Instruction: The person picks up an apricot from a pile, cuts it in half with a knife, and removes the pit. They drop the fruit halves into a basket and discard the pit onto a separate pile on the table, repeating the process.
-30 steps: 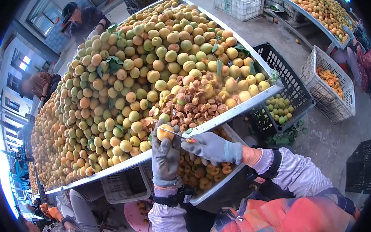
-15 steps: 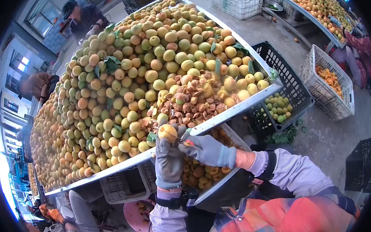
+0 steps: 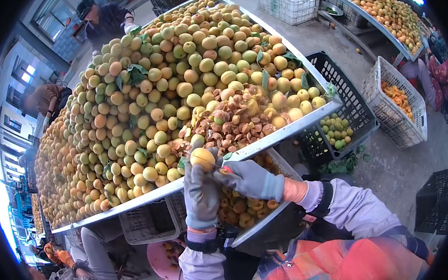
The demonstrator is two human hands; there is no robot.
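My left hand [image 3: 202, 195], in a grey glove, holds a yellow apricot [image 3: 202, 159] upright at the table's front rim [image 3: 255, 149]. Closed around the red handle of a small thin-bladed tool [image 3: 226, 169], my gloved right hand [image 3: 249, 179] is just right of the fruit. The tool's thin metal part reaches the apricot; how deep it goes I cannot tell. Behind my hands lie brown pits [image 3: 230, 120] in a heap, beside many whole apricots [image 3: 145, 104]. Halved fruit [image 3: 243, 210] fills a crate under my hands.
A black crate [image 3: 357, 101] with green fruit and a white crate [image 3: 387, 122] with orange pieces stand at the right. A pink basin [image 3: 159, 262] is below the table. Co-workers [image 3: 99, 22] sit along the left side, one in orange gloves [image 3: 59, 255] at lower left.
Both my hands and the apricot have shifted very slightly left. The co-worker at the top left has raised an arm over the fruit pile.
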